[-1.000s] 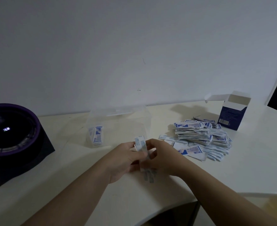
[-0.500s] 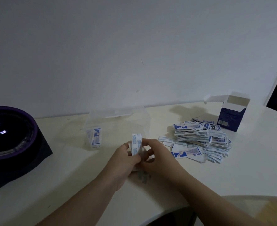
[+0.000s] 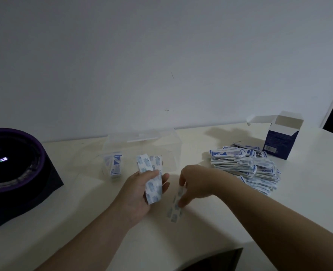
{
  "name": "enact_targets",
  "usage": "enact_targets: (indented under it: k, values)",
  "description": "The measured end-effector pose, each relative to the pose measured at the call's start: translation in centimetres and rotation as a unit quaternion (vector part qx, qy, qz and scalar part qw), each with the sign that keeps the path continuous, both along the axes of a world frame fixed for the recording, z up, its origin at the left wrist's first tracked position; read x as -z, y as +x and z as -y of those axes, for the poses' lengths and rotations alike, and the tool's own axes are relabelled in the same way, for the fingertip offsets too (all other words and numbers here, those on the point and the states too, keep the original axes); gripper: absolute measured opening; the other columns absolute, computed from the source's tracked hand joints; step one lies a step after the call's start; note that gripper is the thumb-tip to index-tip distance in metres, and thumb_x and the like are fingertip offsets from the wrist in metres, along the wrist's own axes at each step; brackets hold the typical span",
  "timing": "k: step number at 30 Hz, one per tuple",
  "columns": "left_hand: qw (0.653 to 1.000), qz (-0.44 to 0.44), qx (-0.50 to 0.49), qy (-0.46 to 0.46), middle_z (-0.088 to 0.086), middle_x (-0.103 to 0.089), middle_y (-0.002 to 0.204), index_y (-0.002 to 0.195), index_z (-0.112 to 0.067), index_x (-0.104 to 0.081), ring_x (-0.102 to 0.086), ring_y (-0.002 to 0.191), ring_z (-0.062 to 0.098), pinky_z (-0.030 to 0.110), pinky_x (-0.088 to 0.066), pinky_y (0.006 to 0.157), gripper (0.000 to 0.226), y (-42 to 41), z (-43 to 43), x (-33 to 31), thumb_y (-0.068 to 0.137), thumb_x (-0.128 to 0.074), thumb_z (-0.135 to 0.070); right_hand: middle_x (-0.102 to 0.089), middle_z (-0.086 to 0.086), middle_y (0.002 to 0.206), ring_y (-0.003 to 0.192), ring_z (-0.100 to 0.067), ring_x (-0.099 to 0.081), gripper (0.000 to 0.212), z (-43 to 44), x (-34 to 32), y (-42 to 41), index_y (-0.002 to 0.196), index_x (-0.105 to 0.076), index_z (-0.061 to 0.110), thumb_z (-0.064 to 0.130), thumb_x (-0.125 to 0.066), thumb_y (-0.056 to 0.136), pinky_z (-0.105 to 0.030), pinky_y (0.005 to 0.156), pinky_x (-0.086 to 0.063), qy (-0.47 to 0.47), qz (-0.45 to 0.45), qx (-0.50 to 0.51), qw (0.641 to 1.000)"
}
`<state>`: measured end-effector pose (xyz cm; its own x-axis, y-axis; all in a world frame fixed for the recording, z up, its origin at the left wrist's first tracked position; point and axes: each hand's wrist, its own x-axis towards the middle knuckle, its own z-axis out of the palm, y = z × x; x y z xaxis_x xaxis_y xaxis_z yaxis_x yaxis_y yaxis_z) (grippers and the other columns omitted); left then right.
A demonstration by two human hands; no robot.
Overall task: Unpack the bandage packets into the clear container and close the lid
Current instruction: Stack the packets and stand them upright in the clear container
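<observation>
My left hand (image 3: 136,194) grips a small stack of white-and-blue bandage packets (image 3: 151,177), fanned upward in front of the clear container (image 3: 144,151). My right hand (image 3: 198,183) pinches a strip of packets (image 3: 176,206) lying on the cream table (image 3: 83,222). The clear container stands open by the wall with a few packets (image 3: 114,165) upright inside at its left end. A large pile of bandage packets (image 3: 246,167) lies to the right of my right hand.
An open blue-and-white carton (image 3: 282,137) stands behind the pile at the right. A dark round device with a purple rim (image 3: 11,163) sits on a black base at the left. The table's front edge curves near my forearms.
My hands were together on one bundle of packets; now they have parted. The left keeps the stack, the right has dropped to the strip on the table.
</observation>
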<state>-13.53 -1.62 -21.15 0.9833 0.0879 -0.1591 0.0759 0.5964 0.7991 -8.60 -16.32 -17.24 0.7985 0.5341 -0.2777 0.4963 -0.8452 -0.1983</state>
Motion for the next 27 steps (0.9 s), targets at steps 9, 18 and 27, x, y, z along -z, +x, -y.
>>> enact_targets:
  k: [9, 18, 27]
  values:
    - [0.998, -0.028, -0.008, 0.056, 0.001, -0.055, 0.071, 0.108, -0.011, -0.061, -0.038, 0.048, 0.007, 0.017, -0.034, 0.041, 0.023, 0.0, -0.3, -0.1, 0.097, -0.040, -0.007, -0.054, 0.007, 0.066, 0.055, -0.005, -0.046, 0.014, 1.5, 0.1, 0.5, 0.077, -0.062, 0.018, 0.028, -0.060, 0.087, -0.017, 0.051, -0.037, 0.139, -0.049, -0.012, 0.989]
    - [0.983, 0.008, 0.075, 0.169, 0.003, -0.060, 0.083, 0.103, -0.010, -0.060, -0.059, 0.057, 0.012, 0.022, -0.048, 0.047, 0.050, -1.5, 1.7, -0.6, 0.080, -0.046, -0.052, -0.059, 0.014, 0.062, 0.050, 0.008, -0.050, 0.009, -0.5, -0.6, -1.3, 0.084, -0.069, 0.016, 0.016, -0.061, 0.088, -0.006, 0.052, -0.036, 0.337, 0.082, -0.046, 0.937]
    - [0.984, 0.051, 0.028, 0.167, -0.004, -0.047, 0.059, 0.101, -0.010, -0.059, -0.030, 0.040, 0.004, 0.015, -0.026, 0.039, 0.022, -0.4, 0.7, 0.2, 0.100, -0.037, -0.013, -0.063, 0.012, 0.074, 0.062, 0.006, -0.055, 0.011, 7.0, -2.3, 3.6, 0.093, -0.073, 0.014, 0.017, -0.065, 0.086, -0.012, 0.071, -0.048, 0.184, 0.131, 0.071, 0.971]
